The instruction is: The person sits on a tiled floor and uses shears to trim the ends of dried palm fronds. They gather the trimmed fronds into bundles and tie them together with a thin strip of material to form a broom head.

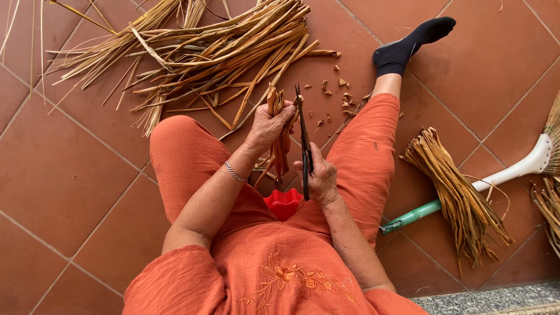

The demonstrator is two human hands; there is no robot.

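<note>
Sitting on the tiled floor, legs spread, working over a red bowl between the knees. Left hand clenching a small bunch of dried leaves, cut ends poking up above the fist, tails hanging down toward the bowl. Right hand gripping the handles of dark scissors, blades pointing up and slightly parted, tips just beside the bunch's top and close to the left fingertips.

Risking a nick, probably: blades closing so near the thumb and fingers, with the stiff leaves likely resisting and twisting the cut sideways. Possibly letting a strand slip from the fist if the grasp loosens, leaving uneven ends. Trimmed scraps scattering over the tiles near the black sock rather than into the bowl, likely sharp or slippery underfoot. Loose pile of long leaves lying ahead, tied bundle resting across a broom handle at the right, both well apart from the blades.
</note>
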